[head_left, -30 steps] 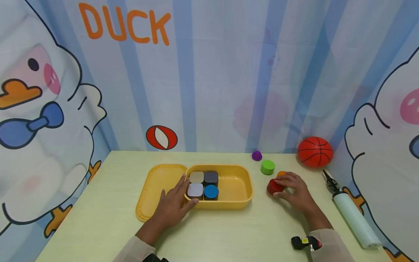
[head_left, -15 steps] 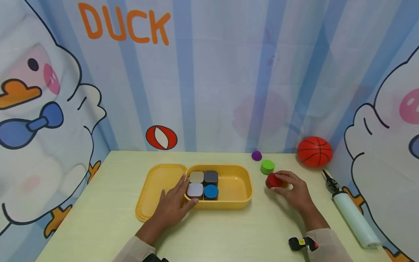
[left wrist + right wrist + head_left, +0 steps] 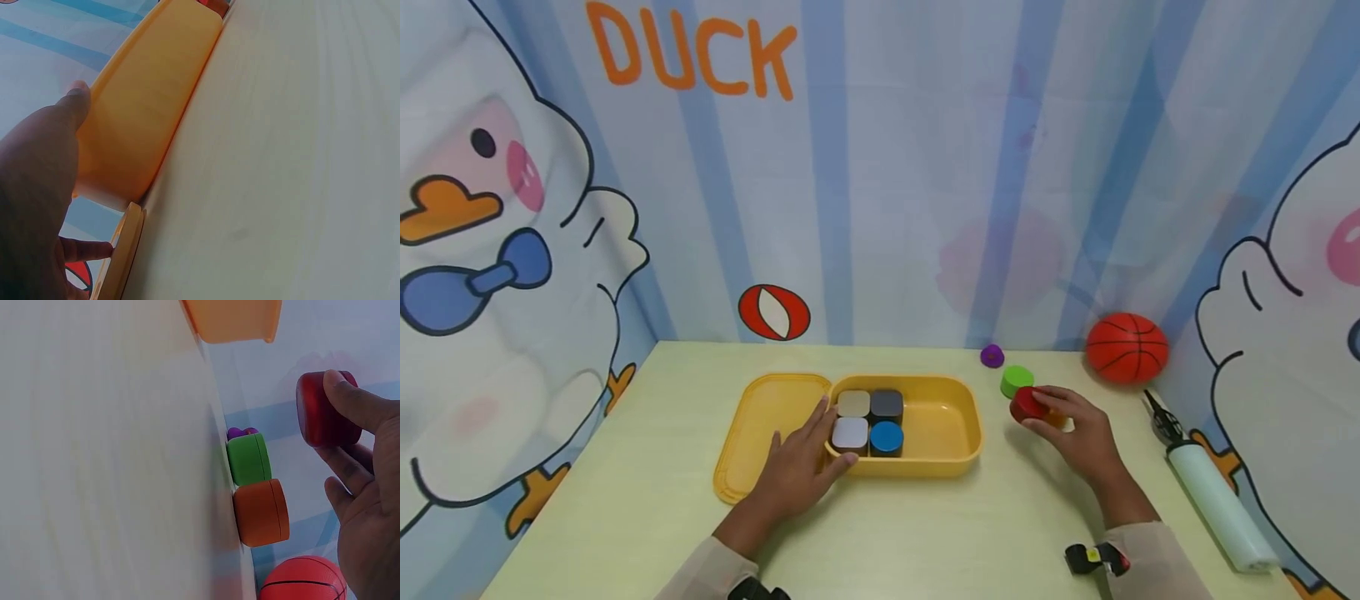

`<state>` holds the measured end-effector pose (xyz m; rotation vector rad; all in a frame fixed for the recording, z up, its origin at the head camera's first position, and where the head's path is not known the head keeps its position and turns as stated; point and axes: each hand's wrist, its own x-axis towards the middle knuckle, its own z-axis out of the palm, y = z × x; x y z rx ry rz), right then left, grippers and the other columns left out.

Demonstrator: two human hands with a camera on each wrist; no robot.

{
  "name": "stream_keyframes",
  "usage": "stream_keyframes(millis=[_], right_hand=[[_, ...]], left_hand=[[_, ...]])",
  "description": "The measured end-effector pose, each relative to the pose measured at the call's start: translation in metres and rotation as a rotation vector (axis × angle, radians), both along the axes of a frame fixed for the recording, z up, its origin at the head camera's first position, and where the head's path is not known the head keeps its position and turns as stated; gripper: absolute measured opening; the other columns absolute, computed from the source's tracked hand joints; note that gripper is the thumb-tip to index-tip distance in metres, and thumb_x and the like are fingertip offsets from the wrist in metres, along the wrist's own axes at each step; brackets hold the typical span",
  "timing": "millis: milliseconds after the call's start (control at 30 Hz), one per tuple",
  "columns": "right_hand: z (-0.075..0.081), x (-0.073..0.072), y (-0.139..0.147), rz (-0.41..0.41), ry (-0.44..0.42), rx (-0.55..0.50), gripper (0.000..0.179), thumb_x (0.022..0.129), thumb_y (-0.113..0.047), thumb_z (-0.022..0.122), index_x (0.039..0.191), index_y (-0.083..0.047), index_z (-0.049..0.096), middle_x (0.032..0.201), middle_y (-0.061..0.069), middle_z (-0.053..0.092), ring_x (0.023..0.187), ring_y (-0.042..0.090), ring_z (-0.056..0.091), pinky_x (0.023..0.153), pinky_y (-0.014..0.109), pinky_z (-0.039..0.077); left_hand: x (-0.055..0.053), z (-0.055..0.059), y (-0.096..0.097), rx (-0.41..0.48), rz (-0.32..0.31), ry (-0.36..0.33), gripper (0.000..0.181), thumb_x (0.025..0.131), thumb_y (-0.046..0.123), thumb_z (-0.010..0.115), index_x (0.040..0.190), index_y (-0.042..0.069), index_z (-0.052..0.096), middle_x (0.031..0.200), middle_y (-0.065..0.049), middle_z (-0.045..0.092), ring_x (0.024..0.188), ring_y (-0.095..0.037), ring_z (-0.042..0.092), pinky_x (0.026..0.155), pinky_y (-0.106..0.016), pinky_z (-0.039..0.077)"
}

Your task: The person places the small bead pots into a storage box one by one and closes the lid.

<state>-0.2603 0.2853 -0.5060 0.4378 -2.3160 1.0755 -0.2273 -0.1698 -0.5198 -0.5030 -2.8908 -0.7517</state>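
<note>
One red block (image 3: 315,419) was up off the tabletop (image 3: 940,537), in the right half of the head view, a bit below the middle. In the right wrist view it was at upper right, w/ a gap btwn it and the orange block (image 3: 259,512) that sat lower in the frame. The right hand (image 3: 1081,432) had it in a pinch: thumb on one side, fingers on the other. That looked like a good grip, b/c the block was nearly upright and its underside was free.

The left hand (image 3: 797,471) lay at the left end of the yellow box (image 3: 917,469), left of the middle of the head view. Its fingers were spread, w/ the thumb by the near wall. In the left wrist view, bottom left, a finger seemed to touch the lid (image 3: 748,437) too. A light press was prob. enough there, so the box wouldn't slide or tip.

To do the lift well, IMO it was best to go up first, then sideways, b/c the orange block and the green block (image 3: 1017,381) were near & easy to knock. A firm pinch made sense, but no hard squeeze: smooth sides might slip. Slow was better than fast. The purple toy (image 3: 992,357), farther up the frame, and the red ball (image 3: 1127,350), right of center, were out of the way.
</note>
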Motion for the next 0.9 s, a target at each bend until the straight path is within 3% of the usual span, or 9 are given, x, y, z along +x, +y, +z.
stream_keyframes(millis=[367, 533, 767, 900], right_hand=[[0.010, -0.008, -0.014, 0.076, 0.076, 0.012, 0.049, 0.076, 0.006, 0.094, 0.123, 0.001, 0.082, 0.129, 0.022, 0.077, 0.126, -0.023, 0.049, 0.105, -0.001, 0.040], [0.019, -0.009, -0.027, 0.101, 0.086, -0.010, 0.048, 0.076, 0.005, 0.095, 0.122, -0.001, 0.083, 0.128, 0.022, 0.078, 0.123, -0.006, 0.061, 0.105, -0.001, 0.041], [0.024, -0.013, -0.044, 0.124, 0.063, -0.013, 0.047, 0.077, 0.002, 0.096, 0.122, -0.001, 0.083, 0.126, 0.019, 0.080, 0.116, 0.011, 0.064, 0.099, 0.000, 0.044], [0.028, -0.016, -0.058, 0.108, 0.003, 0.022, 0.048, 0.079, -0.005, 0.097, 0.125, -0.005, 0.083, 0.130, 0.015, 0.080, 0.120, 0.027, 0.067, 0.101, 0.013, 0.051]], left_hand=[[-0.001, 0.000, 0.001, -0.009, 0.004, -0.006, 0.085, 0.108, 0.065, 0.056, 0.175, 0.020, 0.031, 0.185, 0.004, 0.018, 0.160, -0.038, 0.046, 0.122, -0.088, 0.021], [0.000, 0.000, 0.001, -0.004, 0.004, -0.008, 0.084, 0.108, 0.064, 0.056, 0.175, 0.020, 0.031, 0.185, 0.004, 0.018, 0.160, -0.038, 0.045, 0.122, -0.088, 0.021], [-0.001, 0.001, 0.002, 0.000, 0.005, -0.006, 0.084, 0.108, 0.064, 0.056, 0.175, 0.020, 0.031, 0.185, 0.003, 0.018, 0.161, -0.038, 0.045, 0.122, -0.088, 0.021], [-0.001, 0.000, 0.002, -0.004, 0.008, -0.003, 0.084, 0.108, 0.064, 0.056, 0.175, 0.021, 0.031, 0.185, 0.003, 0.019, 0.160, -0.038, 0.045, 0.122, -0.088, 0.021]])
